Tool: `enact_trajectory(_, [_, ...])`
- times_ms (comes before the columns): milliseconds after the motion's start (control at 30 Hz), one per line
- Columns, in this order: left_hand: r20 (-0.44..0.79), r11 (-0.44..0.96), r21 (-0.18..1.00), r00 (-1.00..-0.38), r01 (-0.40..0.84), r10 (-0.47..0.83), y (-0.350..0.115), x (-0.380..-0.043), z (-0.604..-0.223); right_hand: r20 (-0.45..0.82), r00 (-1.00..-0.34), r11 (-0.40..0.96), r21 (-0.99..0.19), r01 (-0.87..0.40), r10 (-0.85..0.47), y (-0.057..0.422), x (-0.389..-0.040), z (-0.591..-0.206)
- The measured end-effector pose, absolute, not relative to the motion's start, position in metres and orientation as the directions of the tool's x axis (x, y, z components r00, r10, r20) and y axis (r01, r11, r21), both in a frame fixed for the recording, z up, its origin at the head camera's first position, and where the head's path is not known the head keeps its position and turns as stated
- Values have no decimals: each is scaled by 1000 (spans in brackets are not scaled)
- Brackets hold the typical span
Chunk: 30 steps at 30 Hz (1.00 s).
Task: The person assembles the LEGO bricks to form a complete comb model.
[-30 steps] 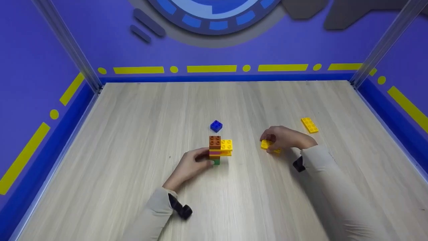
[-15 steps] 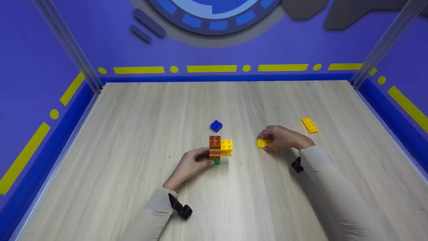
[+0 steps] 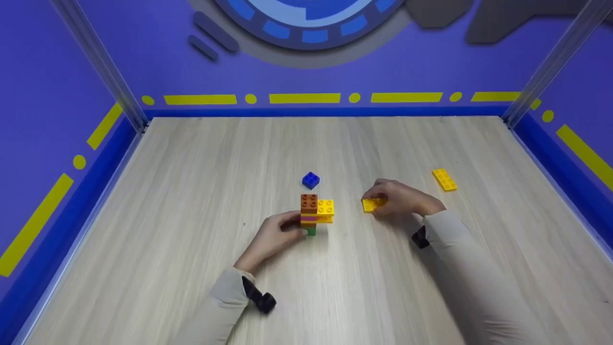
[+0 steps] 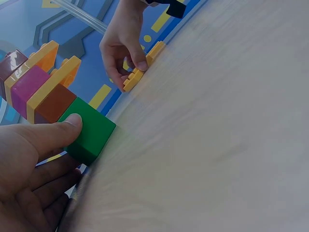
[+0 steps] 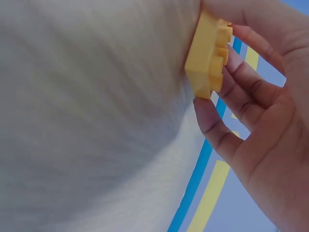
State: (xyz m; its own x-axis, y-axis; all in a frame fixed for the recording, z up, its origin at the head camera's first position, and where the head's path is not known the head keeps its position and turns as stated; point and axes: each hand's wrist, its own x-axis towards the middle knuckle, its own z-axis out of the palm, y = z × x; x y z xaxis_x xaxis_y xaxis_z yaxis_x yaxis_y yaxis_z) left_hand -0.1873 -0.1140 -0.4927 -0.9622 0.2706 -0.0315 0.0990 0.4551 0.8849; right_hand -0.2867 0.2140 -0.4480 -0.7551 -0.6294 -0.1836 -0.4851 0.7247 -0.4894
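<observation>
Purple-blue walls (image 3: 431, 62) fill the top of the head view, behind a pale wood-grain bench (image 3: 206, 163). At the centre of that frame stands a brick tower (image 3: 309, 205), held low down by the left hand (image 3: 274, 238), its thumb pressed to the green base brick (image 4: 94, 128). Right of centre, the right hand (image 3: 401, 197) pinches a studded yellow plate (image 3: 368, 206) between thumb and fingers.

Leaning is probably the main risk: two yellow arms (image 3: 326, 207) jut from the tower's right side only, over a single narrow base, so a downward push on them could tip it or pry layers apart. With the thumb so low, the upper bricks seem free to twist. The pinched plate might also pivot, since the fingertips take it near its end. A blue brick (image 3: 311, 180), just above the tower in the frame, could be bumped; the spare yellow plate (image 3: 444, 180), farther right, looks safer.

Only the left wrist view clearly shows the layers, including a magenta brick (image 4: 30, 89) between the arms. From the right wrist, the plate's studs face the palm, a side the head view partly hides behind the knuckles. Whether the plate touches the bench, I cannot tell.
</observation>
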Motion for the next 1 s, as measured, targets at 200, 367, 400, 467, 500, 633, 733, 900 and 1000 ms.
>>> enact_trajectory(200, [6, 449, 883, -958, 140, 287, -114, -187, -493, -142, -744, 695, -502, -515, -653, 210, -286, -446])
enact_trajectory(367, [-17, 463, 879, -961, 118, 277, -113, -188, -493, -139, -748, 692, -515, -506, -650, 204, -285, -442])
enact_trajectory(400, [-23, 466, 878, -961, 112, 275, -113, -188, -493, -138, -747, 692, -514, -507, -650, 203, -285, -440])
enact_trajectory(467, [-34, 469, 877, -962, 101, 271, -113, -188, -493, -135, -747, 690, -515, -509, -652, 201, -285, -438])
enact_trajectory(500, [-41, 471, 877, -963, 93, 267, -113, -188, -493, -131, -746, 688, -516, -511, -653, 200, -285, -437])
enact_trajectory(633, [-47, 474, 876, -964, 86, 262, -113, -188, -493, -98, -741, 671, -517, -532, -664, 196, -284, -431])
enact_trajectory(733, [-44, 479, 873, -965, 89, 260, -113, -188, -492, -74, -740, 667, -501, -552, -668, 193, -283, -427])
enact_trajectory(900, [-34, 478, 873, -965, 98, 260, -113, -188, -492, -40, -733, 659, -474, -584, -679, 187, -282, -419])
enact_trajectory(1000, [-33, 471, 876, -965, 98, 262, -113, -187, -493, -23, -726, 647, -475, -597, -688, 183, -281, -415])
